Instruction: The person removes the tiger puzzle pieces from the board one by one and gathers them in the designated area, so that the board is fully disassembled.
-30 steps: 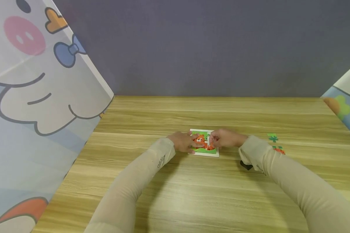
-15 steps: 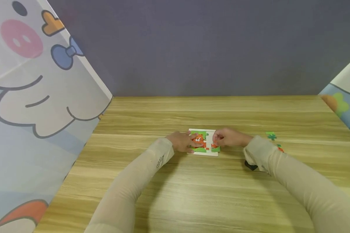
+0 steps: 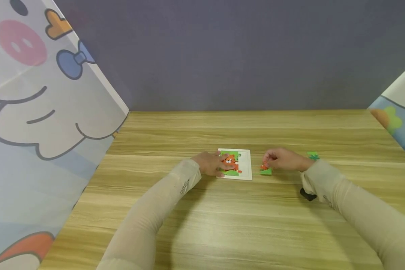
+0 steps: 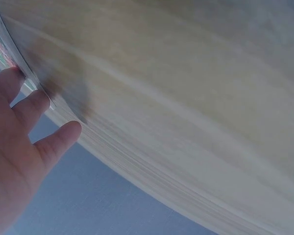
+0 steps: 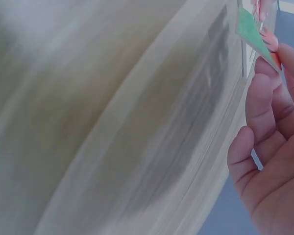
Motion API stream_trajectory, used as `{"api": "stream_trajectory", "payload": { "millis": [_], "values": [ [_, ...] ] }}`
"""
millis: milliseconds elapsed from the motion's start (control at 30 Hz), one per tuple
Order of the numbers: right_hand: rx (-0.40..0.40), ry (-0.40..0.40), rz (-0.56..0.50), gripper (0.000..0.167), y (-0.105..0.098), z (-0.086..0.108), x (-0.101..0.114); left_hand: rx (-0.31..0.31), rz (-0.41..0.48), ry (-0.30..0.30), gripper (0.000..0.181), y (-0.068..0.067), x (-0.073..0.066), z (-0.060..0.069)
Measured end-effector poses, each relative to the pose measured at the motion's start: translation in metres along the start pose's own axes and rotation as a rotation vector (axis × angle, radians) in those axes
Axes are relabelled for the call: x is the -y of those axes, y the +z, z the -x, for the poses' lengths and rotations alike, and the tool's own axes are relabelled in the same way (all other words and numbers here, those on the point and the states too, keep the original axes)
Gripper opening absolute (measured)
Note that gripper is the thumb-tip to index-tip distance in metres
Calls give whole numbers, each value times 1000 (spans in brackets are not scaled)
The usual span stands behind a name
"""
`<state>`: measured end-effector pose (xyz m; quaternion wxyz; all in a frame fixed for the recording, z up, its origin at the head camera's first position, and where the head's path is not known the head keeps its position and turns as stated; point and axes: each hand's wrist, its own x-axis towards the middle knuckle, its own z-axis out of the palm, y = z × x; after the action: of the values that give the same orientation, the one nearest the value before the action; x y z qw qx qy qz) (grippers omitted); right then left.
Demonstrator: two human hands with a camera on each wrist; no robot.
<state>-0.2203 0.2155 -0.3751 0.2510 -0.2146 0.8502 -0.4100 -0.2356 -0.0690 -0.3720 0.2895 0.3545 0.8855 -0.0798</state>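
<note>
A white-framed jigsaw puzzle board (image 3: 245, 165) lies on the wooden table, an orange tiger on green covering its left part. Its right strip is bare white. Across the left side rests my left hand (image 3: 210, 164), fingers spread and pressing the picture; the left wrist view has this hand (image 4: 14, 152) at the board's edge. To the right of the board, my right hand (image 3: 283, 159) pinches an orange-and-green puzzle piece (image 3: 265, 171) between thumb and fingers. In the right wrist view the piece (image 5: 254, 33) is held tilted, clear of the board.
A loose green puzzle piece (image 3: 312, 153) lies beyond the right wrist, partly hidden by the sleeve. A small black object (image 3: 308, 194) shows under the right wrist. A grey partition (image 3: 243, 56) rises behind the table, with a cartoon-printed panel (image 3: 17, 112) on the left.
My right hand has drawn the puzzle piece off the board and moved right with it, baring the white right strip. My left hand has stayed on the board.
</note>
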Motion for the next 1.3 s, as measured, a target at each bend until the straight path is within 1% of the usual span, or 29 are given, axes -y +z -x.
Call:
{"api": "stream_trajectory", "payload": {
  "millis": [200,367,600,800,933,1000,1233,1300],
  "values": [
    [-32,8,29,9,-6,10,-9,4,-51,-4,59,-2,1,1],
    [-42,18,33,11,-8,16,-9,1,-58,2,59,-2,1,2],
    [-49,28,-4,10,-7,24,-11,-7,-44,18,59,-3,0,3],
    [-69,37,14,13,-6,34,-19,-12,-32,34,59,-2,0,3],
    [-85,21,14,15,-7,41,-23,-16,-36,44,59,-2,0,2],
    [-94,13,7,15,-8,45,-27,-18,-35,46,59,-1,0,1],
    [-116,39,3,16,-13,57,-40,-12,-36,33,60,1,1,-1],
    [-121,26,7,15,-14,59,-46,-8,-34,33,60,0,1,-2]
  ]
}}
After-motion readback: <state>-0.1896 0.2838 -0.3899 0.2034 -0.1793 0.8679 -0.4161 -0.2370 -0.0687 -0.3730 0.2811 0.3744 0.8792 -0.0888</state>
